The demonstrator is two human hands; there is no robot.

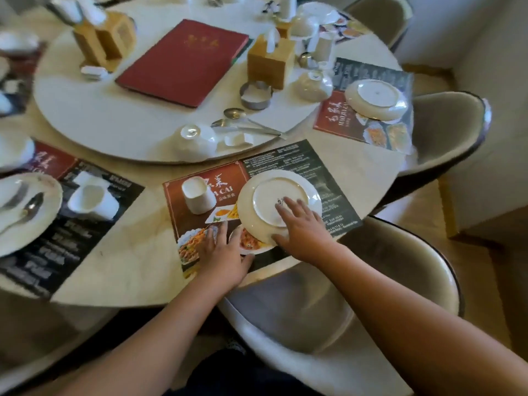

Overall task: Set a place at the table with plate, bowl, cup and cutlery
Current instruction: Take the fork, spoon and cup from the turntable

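- Round pale table (137, 270) with a turntable (120, 118); chairs stand close around its edge.
- Plate (265, 207) lies upside down on the placemat (200, 224) near the table edge, cup (197, 197) beside it.
- Right hand (303, 227) lies flat, fingers spread, on the plate; left hand (223, 255) lies open on the placemat, thumb at the plate's rim.

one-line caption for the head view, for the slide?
Right hand on an upside-down plate over the placemat, left hand beside it, cup waiting.
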